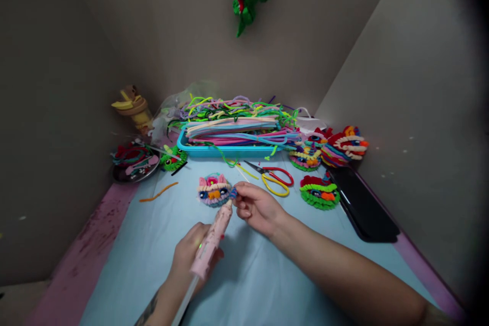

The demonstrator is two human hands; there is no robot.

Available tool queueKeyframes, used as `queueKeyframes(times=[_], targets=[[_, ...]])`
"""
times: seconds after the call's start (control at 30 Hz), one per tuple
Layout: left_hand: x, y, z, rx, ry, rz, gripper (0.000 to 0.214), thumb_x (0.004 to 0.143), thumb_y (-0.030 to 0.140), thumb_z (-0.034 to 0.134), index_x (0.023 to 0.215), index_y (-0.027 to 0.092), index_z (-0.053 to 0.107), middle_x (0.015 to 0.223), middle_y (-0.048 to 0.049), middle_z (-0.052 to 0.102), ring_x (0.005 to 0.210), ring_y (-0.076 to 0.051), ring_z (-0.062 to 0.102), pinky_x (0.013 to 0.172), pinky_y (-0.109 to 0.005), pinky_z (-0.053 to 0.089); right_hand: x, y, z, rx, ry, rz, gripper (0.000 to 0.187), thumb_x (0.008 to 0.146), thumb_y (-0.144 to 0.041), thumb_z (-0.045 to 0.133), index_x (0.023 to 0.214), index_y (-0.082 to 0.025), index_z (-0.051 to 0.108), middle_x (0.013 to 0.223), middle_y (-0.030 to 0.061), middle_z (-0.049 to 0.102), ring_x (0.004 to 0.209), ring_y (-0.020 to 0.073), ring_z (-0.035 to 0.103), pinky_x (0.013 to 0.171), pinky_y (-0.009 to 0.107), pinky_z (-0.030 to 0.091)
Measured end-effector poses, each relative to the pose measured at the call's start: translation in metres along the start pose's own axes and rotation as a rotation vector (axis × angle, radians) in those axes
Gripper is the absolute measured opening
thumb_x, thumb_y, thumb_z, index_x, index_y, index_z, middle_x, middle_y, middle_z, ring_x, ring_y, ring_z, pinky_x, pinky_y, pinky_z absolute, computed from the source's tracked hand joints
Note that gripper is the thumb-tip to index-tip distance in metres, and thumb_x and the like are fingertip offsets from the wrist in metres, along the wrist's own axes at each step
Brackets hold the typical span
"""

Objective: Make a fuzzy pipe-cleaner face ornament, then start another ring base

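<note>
My left hand (191, 254) is closed around a pink glue gun (212, 239) whose tip points up at a round pipe-cleaner face (214, 191) lying on the light blue table cover (252, 275). The face is pink, purple and blue with dark eyes and an orange nose. My right hand (255, 206) pinches a small blue pipe-cleaner piece (233, 193) against the right edge of that face, just above the gun's tip.
A blue tray (229, 150) piled with several coloured pipe cleaners stands at the back. Red and yellow scissors (273, 178) lie before it. Finished faces (319, 193) and a black phone (362, 206) sit at right, a metal dish (132, 165) at left.
</note>
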State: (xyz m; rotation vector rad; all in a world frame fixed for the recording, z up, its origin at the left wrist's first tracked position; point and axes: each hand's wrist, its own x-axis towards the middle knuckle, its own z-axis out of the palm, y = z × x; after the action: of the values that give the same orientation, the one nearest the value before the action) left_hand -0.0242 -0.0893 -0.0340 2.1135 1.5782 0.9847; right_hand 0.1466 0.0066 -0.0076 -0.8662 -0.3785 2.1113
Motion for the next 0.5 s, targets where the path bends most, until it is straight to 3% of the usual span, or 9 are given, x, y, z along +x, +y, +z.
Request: queueKeyframes(times=[0.2,0.5], targets=[[-0.0024,-0.0021,0.0047,-0.015,0.028,-0.025,0.018,0.077,0.025,0.048,0.086,0.02,0.062,0.065,0.0002,0.057,0.055,-0.014,0.055,0.054,-0.022,0.045,-0.0011,0.0007,0.0012,-0.016,0.021,-0.042,0.023,0.055,-0.019,0.074,0.063,-0.016,0.054,0.05,-0.0054,0.049,0.042,0.0031,0.037,0.035,0.013,0.019],[-0.0021,-0.0029,0.0045,-0.015,0.026,-0.036,0.017,0.076,0.023,0.051,0.089,0.021,0.062,0.067,0.0007,0.059,0.056,-0.013,0.057,0.052,-0.022,0.044,-0.0035,-0.0006,0.0045,0.01,0.005,-0.049,0.025,0.054,-0.021,0.076,0.063,-0.016,0.054,0.05,-0.0056,0.048,0.042,0.003,0.036,0.035,0.013,0.019]])
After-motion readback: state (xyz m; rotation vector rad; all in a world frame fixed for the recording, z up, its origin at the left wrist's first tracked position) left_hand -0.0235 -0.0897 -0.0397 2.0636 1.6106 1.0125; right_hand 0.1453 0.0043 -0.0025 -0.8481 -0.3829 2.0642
